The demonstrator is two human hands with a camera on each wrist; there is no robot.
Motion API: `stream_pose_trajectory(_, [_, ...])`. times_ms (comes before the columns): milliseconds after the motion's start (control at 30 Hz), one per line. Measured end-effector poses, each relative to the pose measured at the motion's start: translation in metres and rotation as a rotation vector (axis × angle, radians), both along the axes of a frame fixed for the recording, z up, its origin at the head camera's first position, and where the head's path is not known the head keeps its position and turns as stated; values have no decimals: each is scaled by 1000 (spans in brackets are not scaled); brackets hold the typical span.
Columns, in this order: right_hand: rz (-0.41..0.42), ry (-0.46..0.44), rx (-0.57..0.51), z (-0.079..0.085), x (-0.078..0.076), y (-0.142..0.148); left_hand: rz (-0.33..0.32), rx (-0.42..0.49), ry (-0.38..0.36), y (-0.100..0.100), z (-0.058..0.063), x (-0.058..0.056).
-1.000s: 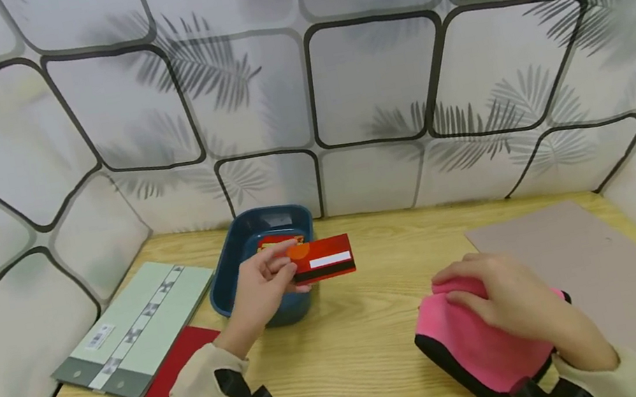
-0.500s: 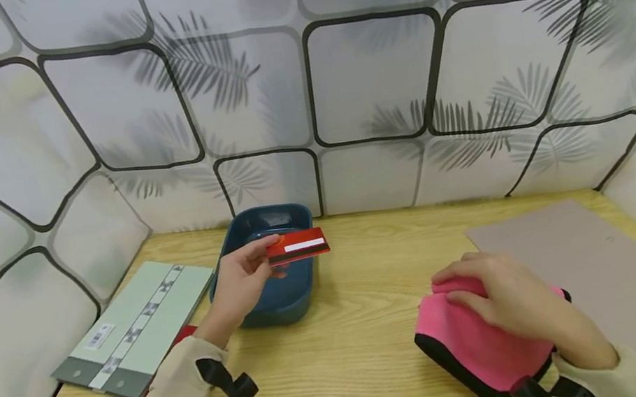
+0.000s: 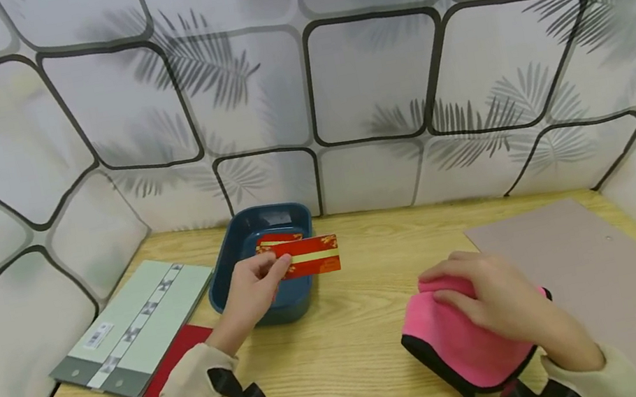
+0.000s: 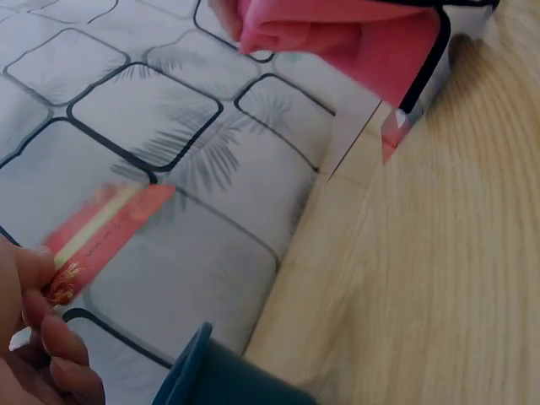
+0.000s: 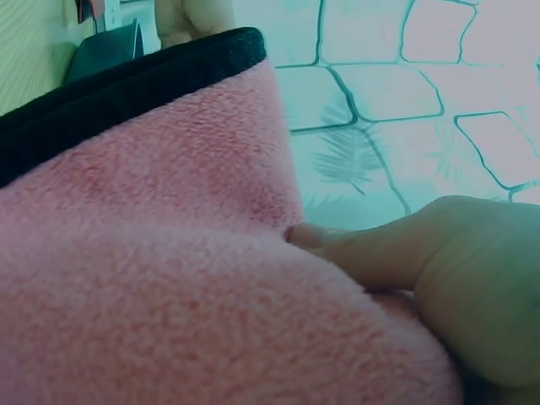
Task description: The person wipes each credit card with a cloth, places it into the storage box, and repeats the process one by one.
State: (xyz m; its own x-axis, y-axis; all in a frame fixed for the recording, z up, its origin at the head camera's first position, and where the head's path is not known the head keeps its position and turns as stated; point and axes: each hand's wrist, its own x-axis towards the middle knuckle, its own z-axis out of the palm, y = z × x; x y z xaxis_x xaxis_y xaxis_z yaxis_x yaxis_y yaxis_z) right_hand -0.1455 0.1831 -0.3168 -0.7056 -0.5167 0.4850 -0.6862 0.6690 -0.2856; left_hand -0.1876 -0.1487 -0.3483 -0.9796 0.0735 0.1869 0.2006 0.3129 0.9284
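Observation:
My left hand (image 3: 249,297) pinches a red card (image 3: 318,255) by its left end, thumb on top. The card's face shows a gold stripe and gold ornament. It is held above the dark blue bin (image 3: 290,312), where another red card (image 3: 274,239) lies, partly hidden behind the held one. My right hand (image 3: 497,294) grips a bunched fold of pink fleece cloth (image 3: 466,350) with black edging. In the right wrist view, the thumb presses into the fleece (image 5: 169,278). The left wrist view shows the same red card (image 4: 105,240) between thumb and fingers.
To the left lies a pale green and grey folder (image 3: 137,330) with a barcode label, a dark red flat piece (image 3: 176,358) partly under it. A greyish-beige board (image 3: 615,288) covers the right of the wooden table (image 3: 349,377). A patterned curtain (image 3: 368,83) stands behind.
My left hand has turned the red card over, from its black-striped back to its gold-striped face, dipping left and returning. My right hand and the pink cloth have shifted slightly left.

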Motion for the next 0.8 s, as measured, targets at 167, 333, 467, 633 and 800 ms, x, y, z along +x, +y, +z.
stream_pose_trajectory(167, [14,18,-22,0,-2,-13,0,83,-42,10,-7,6])
stream_pose_trajectory(333, [34,-9,-32,1,-5,-25,-99,186,-111,24,-13,11])
stream_pose_trajectory(467, [34,-37,-26,0,-4,-35,-119,230,-155,35,-15,12])
stream_pose_trajectory(633, [41,-78,-22,-1,-4,-46,-167,241,-202,45,-17,15])
stream_pose_trajectory(800, [28,-90,-33,0,-6,-51,-304,256,-219,52,-16,20])
